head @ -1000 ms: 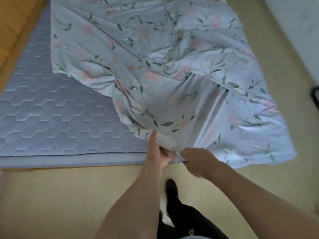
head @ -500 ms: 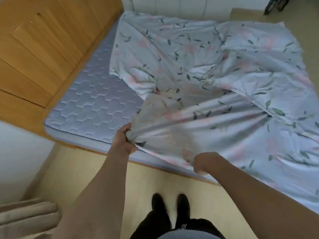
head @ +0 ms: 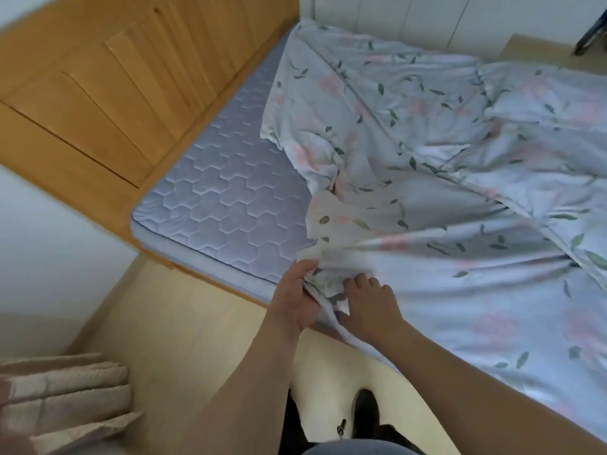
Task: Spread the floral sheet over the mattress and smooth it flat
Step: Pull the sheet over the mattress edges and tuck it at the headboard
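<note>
The floral sheet [head: 443, 198], pale blue with pink flowers and green leaves, lies rumpled over the right and far parts of the quilted blue mattress [head: 230, 205]. The mattress's near left part is bare. At the bed's near edge my left hand [head: 295, 300] grips a bunched fold of the sheet's hem. My right hand [head: 368, 303] lies right beside it on the same bunch, fingers spread on the cloth and thumb pinching the hem underneath.
A wooden headboard [head: 124, 103] runs along the bed's left side. Folded beige quilted bedding [head: 62, 399] sits on the floor at bottom left. Pale wood floor [head: 197, 339] lies under my feet. White wall panels stand behind the bed.
My right hand has moved left along the hem to meet my left hand, and the sheet is bunched between them. My view has shifted closer and to the right.
</note>
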